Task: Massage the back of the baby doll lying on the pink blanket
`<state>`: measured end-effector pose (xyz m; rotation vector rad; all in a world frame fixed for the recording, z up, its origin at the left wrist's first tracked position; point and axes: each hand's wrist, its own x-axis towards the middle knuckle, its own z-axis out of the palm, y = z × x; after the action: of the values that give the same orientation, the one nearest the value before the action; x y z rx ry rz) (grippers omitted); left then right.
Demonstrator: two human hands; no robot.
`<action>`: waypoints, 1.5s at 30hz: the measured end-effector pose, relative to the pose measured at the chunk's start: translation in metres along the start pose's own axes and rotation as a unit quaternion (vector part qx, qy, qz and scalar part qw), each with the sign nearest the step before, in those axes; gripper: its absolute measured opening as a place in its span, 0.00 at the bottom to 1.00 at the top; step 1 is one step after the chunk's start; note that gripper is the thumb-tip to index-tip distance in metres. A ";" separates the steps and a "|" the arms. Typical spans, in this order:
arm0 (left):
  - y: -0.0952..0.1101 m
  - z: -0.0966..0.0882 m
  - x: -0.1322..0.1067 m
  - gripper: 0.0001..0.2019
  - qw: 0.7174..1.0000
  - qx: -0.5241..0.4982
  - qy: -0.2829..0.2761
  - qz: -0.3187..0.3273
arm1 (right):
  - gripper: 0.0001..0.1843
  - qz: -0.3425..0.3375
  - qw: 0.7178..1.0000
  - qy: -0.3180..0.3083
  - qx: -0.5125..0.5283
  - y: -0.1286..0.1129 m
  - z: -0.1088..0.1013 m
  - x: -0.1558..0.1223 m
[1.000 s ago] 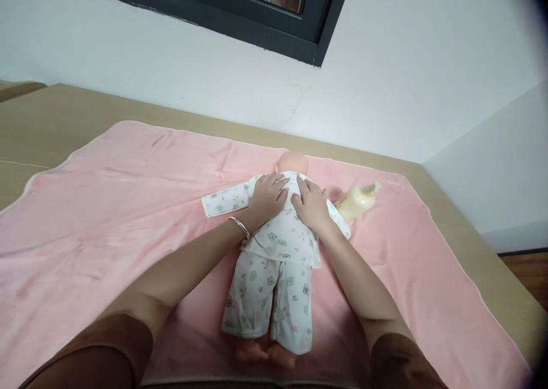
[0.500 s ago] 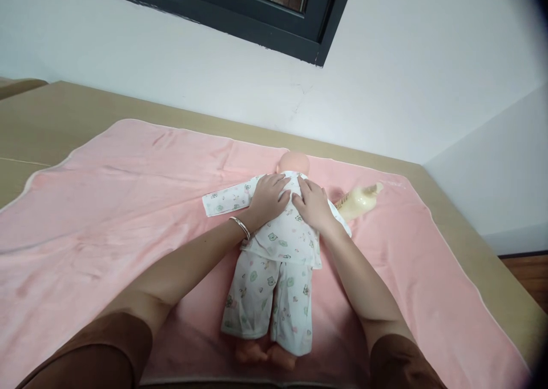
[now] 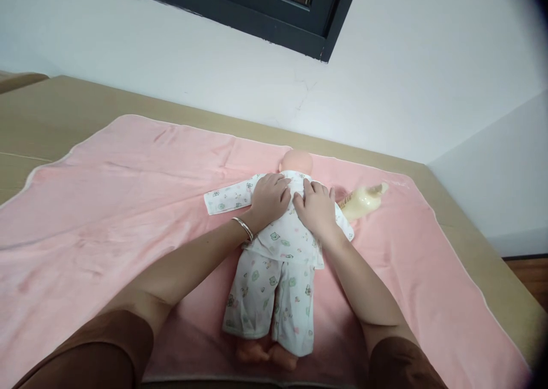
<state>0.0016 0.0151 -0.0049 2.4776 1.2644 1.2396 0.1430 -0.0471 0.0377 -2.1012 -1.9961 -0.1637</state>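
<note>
White wall (image 3: 171, 52), dark-framed window (image 3: 257, 12)

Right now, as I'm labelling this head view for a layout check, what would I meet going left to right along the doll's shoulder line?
outstretched sleeve → left hand → right hand → cream bottle, all over the pink blanket.

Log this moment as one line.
left hand: flat on doll | right hand: flat on doll | doll: lying on blanket | bottle: on blanket near right hand
</note>
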 end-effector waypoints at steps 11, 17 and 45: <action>-0.009 0.008 0.005 0.20 0.999 -0.024 -0.038 0.000 | 0.33 -0.029 0.997 -0.044 0.054 0.013 0.011 0.009; -0.010 0.008 0.006 0.20 0.999 -0.027 -0.041 -0.003 | 0.32 -0.028 0.998 -0.030 0.055 0.012 0.011 0.009; -0.012 0.009 0.009 0.22 0.998 -0.035 -0.059 -0.016 | 0.34 -0.020 0.998 -0.026 0.058 0.013 0.012 0.009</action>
<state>0.0034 0.0316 -0.0104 2.4319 1.2051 1.0945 0.1551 -0.0358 0.0267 -2.0156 -2.0255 0.0014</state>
